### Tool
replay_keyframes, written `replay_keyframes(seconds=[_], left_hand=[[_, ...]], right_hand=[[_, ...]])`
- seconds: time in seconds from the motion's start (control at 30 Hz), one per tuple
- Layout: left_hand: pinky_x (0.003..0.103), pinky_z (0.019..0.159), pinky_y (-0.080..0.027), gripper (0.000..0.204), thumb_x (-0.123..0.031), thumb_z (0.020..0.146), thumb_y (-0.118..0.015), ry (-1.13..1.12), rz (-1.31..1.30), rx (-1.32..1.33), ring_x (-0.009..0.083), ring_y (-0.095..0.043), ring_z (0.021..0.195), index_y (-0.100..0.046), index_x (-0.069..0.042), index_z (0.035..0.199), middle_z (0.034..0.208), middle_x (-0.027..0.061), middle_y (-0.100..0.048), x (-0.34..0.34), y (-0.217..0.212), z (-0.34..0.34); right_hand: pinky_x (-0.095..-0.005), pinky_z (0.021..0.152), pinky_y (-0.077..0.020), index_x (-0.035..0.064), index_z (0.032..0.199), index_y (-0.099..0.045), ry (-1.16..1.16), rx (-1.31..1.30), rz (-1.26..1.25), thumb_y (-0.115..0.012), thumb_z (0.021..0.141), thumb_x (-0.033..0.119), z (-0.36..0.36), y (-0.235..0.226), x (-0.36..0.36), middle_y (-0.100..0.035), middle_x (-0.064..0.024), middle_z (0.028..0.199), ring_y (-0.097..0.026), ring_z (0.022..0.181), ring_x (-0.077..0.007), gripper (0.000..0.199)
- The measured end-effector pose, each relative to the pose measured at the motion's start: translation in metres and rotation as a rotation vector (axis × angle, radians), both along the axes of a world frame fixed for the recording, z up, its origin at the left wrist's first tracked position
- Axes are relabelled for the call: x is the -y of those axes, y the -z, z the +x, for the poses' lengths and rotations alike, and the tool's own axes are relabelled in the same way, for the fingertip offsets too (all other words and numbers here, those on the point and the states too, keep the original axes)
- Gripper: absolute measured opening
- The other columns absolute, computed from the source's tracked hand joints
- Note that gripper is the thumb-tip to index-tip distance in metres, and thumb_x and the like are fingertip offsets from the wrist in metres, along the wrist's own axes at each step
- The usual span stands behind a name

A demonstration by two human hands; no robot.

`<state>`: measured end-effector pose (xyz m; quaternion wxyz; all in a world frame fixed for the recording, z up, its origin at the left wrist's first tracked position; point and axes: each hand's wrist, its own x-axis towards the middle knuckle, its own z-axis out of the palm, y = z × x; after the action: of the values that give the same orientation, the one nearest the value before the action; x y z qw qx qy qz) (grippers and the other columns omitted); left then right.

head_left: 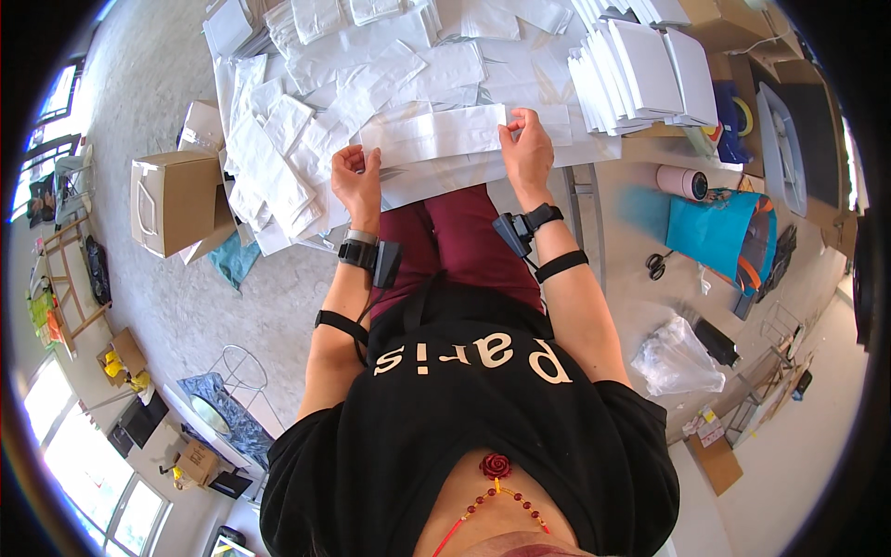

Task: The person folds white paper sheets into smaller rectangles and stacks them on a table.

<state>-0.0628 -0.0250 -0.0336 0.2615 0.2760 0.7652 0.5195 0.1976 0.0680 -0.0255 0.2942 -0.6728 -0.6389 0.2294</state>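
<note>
A long, flat, white plastic bag (432,136) lies crosswise in front of me at the near edge of the table. My left hand (356,186) is at its left end, fingers curled and thumb against the edge. At the opposite end, my right hand (527,160) pinches the bag between thumb and forefinger. Part of another thin white bag (556,124) shows beyond my right hand. Loose white bags (274,167) are spread in overlapping layers to the left and behind. The patterned tablecloth (464,172) shows underneath.
Stacked white flat boxes (640,79) stand at the table's right side. A cardboard box (176,202) is by the left edge. On the right are a pink cylinder (682,182), a blue bag (710,234), black scissors (657,266) and a clear plastic bag (676,353).
</note>
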Motion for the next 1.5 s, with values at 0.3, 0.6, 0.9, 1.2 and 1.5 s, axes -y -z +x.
replay_keyframes(seconds=[0.3, 0.6, 0.9, 1.2, 1.5], left_hand=[[0.028, 0.075, -0.056, 0.037, -0.010, 0.085, -0.085, 0.014, 0.007, -0.062, 0.0130, -0.066, 0.080, -0.064, 0.001, 0.114, 0.096, 0.0077, -0.070, 0.001, -0.001, 0.001], [0.046, 0.105, -0.042, 0.039, 0.003, 0.083, -0.074, 0.193, 0.093, -0.579, 0.0375, -0.054, 0.117, -0.061, -0.002, 0.120, 0.114, 0.0175, -0.060, -0.001, -0.039, 0.033], [0.045, 0.092, -0.054, 0.038, 0.001, 0.093, -0.066, 0.715, 0.231, -0.440, 0.0393, -0.063, 0.109, -0.064, -0.002, 0.131, 0.123, 0.0210, -0.057, -0.055, -0.039, 0.129], [0.046, 0.092, -0.053, 0.048, -0.009, 0.090, -0.076, 0.808, 0.116, -0.508, 0.0384, -0.060, 0.108, -0.062, -0.005, 0.136, 0.121, 0.0188, -0.053, -0.069, -0.023, 0.131], [0.046, 0.092, -0.053, 0.056, -0.013, 0.087, -0.079, 0.814, 0.061, -0.535, 0.0387, -0.058, 0.111, -0.060, -0.009, 0.140, 0.122, 0.0189, -0.050, -0.069, -0.025, 0.135]], right_hand=[[-0.0408, 0.076, -0.0524, 0.0077, 0.120, -0.064, -0.014, 0.003, 0.021, -0.078, 0.088, 0.016, -0.001, -0.002, 0.001, -0.071, -0.0049, 0.100, -0.066, 0.082, -0.0242, 0.035], [-0.0461, 0.089, -0.0523, 0.0056, 0.118, -0.062, 0.013, 0.149, 0.261, -0.076, 0.090, 0.015, 0.044, -0.009, -0.002, -0.065, -0.0149, 0.113, -0.062, 0.109, -0.0364, 0.032], [-0.0499, 0.091, -0.0516, 0.0051, 0.117, -0.064, 0.176, 0.404, 0.095, -0.075, 0.093, 0.025, 0.077, 0.005, -0.005, -0.064, -0.0160, 0.116, -0.062, 0.111, -0.0372, 0.033], [-0.0506, 0.090, -0.0518, 0.0070, 0.105, -0.067, 0.217, 0.329, -0.061, -0.074, 0.093, 0.021, 0.070, -0.003, -0.014, -0.065, -0.0131, 0.112, -0.063, 0.110, -0.0359, 0.020], [-0.0472, 0.086, -0.0531, 0.0041, 0.097, -0.067, 0.129, 0.301, 0.159, -0.070, 0.094, 0.013, 0.075, 0.003, -0.018, -0.067, -0.0139, 0.097, -0.064, 0.101, -0.0348, 0.010]])
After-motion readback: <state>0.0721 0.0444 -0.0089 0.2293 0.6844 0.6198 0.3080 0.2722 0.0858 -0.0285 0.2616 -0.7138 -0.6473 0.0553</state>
